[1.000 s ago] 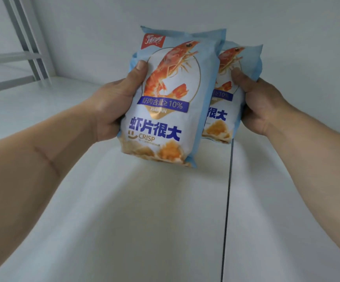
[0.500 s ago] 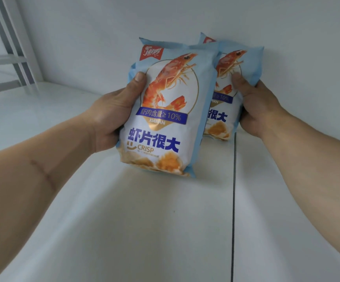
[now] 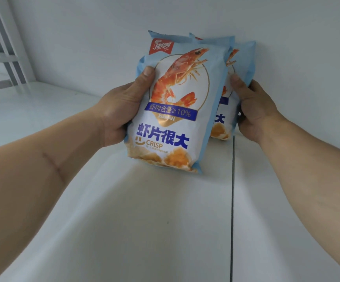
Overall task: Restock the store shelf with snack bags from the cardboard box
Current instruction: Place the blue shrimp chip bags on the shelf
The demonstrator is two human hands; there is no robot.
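Note:
Two light-blue shrimp-crisp snack bags stand upright on the white shelf board [image 3: 144, 220], near the back wall. The front snack bag [image 3: 177, 110] shows a large orange prawn and blue lettering; my left hand [image 3: 122, 110] grips its left side, thumb on the front. The rear snack bag [image 3: 239, 64] is mostly hidden behind the front one and stands close to the wall. My right hand [image 3: 254, 110] holds the rear bag's right side, thumb on its front. The cardboard box is out of view.
A dark seam [image 3: 232, 200] runs front to back through the shelf board, right of the bags. A grey-white back wall [image 3: 287, 58] closes the shelf. At the far left stands a white metal shelf frame [image 3: 4, 53].
Both hands have pushed the two bags farther back toward the wall. The rear bag has slid more behind the front one. The bags' bottoms have come down toward the shelf board.

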